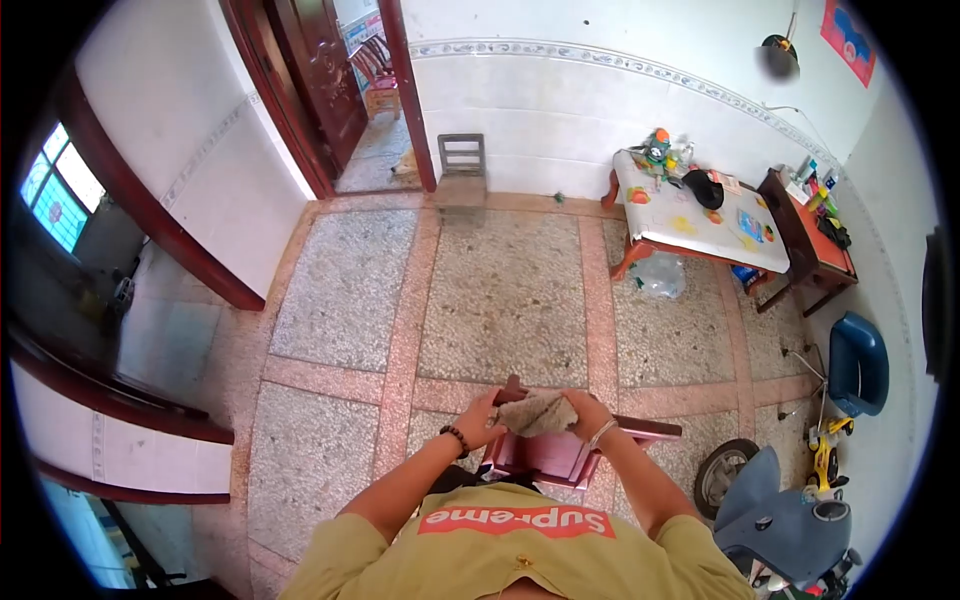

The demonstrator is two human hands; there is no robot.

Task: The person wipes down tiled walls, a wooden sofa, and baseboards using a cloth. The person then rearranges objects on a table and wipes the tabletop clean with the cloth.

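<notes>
A crumpled grey-brown cloth [538,413] is stretched between my two hands in front of my body. My left hand [483,418] grips its left end, and my right hand [588,412] has its fingers closed on the right end. Just below the cloth is a piece of dark red wooden furniture [545,457], perhaps a chair or stool. Its lower part is hidden by my arms and yellow shirt. One wooden piece juts up by my left fingers, and another sticks out to the right past my right wrist.
A tiled stone floor [500,300] spreads ahead. At the back right stands a cloth-covered table [690,215] beside a wooden desk [815,235]. A blue chair [858,362] and a grey scooter [790,515] are on the right. An open doorway [375,140] lies ahead left.
</notes>
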